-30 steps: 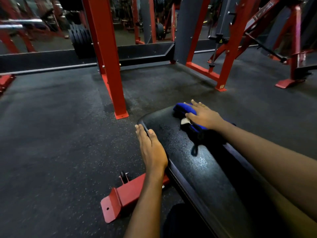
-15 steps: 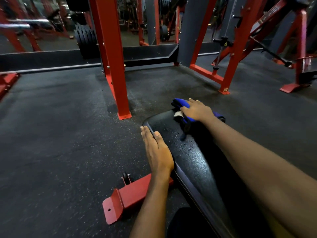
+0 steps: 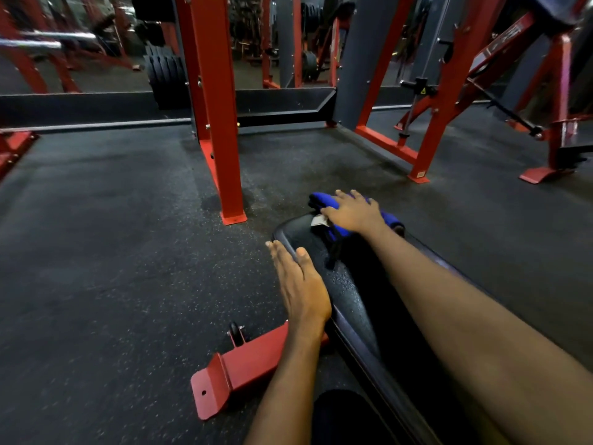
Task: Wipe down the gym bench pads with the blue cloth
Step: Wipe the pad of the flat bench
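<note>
Right hand [image 3: 353,215] lies flat, fingers spread, pressing the blue cloth [image 3: 322,199] onto the far end of the bench pad [image 3: 348,303]. Left hand [image 3: 301,285] is flat and straight-fingered against the pad's left edge, holding nothing. Assessment: cloth soft, light, bunched; best driven under a flat palm rather than pinched. Pad firm, beaded wet between the hands, probably slick.

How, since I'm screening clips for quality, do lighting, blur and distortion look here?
Head view: dim light, with a speckled sheen on the bench pad beside the left hand; head view again, the right arm's shadow darkens the pad near the blue cloth; same view, the barbell at top left is smeared, and the red upright leans from wide-angle distortion.
</note>
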Motion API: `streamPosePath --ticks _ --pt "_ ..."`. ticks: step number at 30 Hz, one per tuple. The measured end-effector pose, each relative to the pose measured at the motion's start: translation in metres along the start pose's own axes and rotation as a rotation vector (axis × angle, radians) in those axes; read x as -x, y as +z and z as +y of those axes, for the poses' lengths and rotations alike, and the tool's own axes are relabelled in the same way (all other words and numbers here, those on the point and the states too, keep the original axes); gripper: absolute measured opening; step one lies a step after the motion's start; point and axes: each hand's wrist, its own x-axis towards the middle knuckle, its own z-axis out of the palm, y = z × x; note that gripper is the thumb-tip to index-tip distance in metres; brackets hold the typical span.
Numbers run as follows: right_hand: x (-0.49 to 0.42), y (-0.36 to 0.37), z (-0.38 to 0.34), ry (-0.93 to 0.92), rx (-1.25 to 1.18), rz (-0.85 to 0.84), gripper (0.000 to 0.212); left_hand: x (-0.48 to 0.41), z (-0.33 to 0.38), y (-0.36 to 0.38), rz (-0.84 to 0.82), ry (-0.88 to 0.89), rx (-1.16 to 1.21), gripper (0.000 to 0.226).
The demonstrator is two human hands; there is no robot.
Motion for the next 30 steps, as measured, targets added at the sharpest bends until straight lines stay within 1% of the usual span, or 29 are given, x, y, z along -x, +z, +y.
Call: streamPosePath --ticks 3,4,5,6,8,9,10,11,12,14,16,18,19,21,23,24,25,27,30 --pt "0.034 0.010 -0.001 -0.238 0.013 0.005 0.063 0.001 -0.001 -0.009 -0.053 -0.001 -0.012 0.058" --pt "0.043 0.011 0.008 -0.301 -0.009 0.006 0.063 0.001 -0.003 -0.013 -0.060 0.002 -0.004 0.057" --pt "0.048 0.011 0.019 -0.325 -0.034 0.009 0.063 0.001 -0.005 -0.019 -0.066 0.009 0.010 0.055" --pt "0.046 0.010 0.030 -0.301 -0.052 0.009 0.063 0.002 -0.006 -0.023 -0.076 0.013 0.027 0.053" --pt "0.031 0.005 0.032 -0.144 -0.068 0.022 0.064 0.005 -0.009 -0.033 -0.089 0.022 0.055 0.052" --pt "0.022 0.003 0.024 -0.060 -0.056 0.019 0.065 0.007 -0.010 -0.037 -0.079 0.026 0.068 0.051" --pt "0.015 0.003 0.007 -0.015 -0.029 0.000 0.066 0.010 -0.011 -0.044 -0.052 0.030 0.078 0.051" --pt "0.011 0.003 -0.012 -0.020 -0.008 -0.017 0.066 0.011 -0.011 -0.049 -0.022 0.030 0.086 0.050" --pt "0.013 0.003 -0.029 -0.064 0.003 -0.028 0.066 0.009 -0.013 -0.053 0.012 0.027 0.093 0.050" --pt "0.034 0.009 -0.046 -0.213 0.017 -0.028 0.064 0.006 -0.016 -0.058 0.055 0.025 0.095 0.050" --pt "0.064 0.014 -0.034 -0.359 -0.020 -0.005 0.063 0.004 -0.017 -0.059 0.073 0.026 0.088 0.050" --pt "0.085 0.015 -0.009 -0.444 -0.088 -0.003 0.062 0.004 -0.016 -0.059 0.077 0.031 0.089 0.050" --pt "0.086 0.014 0.002 -0.439 -0.108 -0.001 0.062 0.004 -0.015 -0.060 0.069 0.040 0.091 0.051" --pt "0.068 0.009 0.007 -0.313 -0.107 0.000 0.063 0.006 -0.017 -0.063 0.054 0.048 0.089 0.053" --pt "0.043 0.007 -0.014 -0.165 -0.063 -0.003 0.064 0.008 -0.019 -0.070 0.063 0.044 0.076 0.054" --pt "0.035 0.009 -0.028 -0.137 -0.026 -0.004 0.065 0.008 -0.020 -0.073 0.076 0.044 0.071 0.055" --pt "0.032 0.011 -0.041 -0.144 0.003 -0.004 0.067 0.009 -0.020 -0.076 0.089 0.046 0.067 0.055" --pt "0.046 0.015 -0.053 -0.236 0.027 -0.007 0.071 0.009 -0.019 -0.080 0.108 0.031 0.053 0.057" --pt "0.103 0.020 -0.034 -0.389 0.007 0.025 0.071 0.007 -0.017 -0.073 0.106 0.004 0.057 0.058"
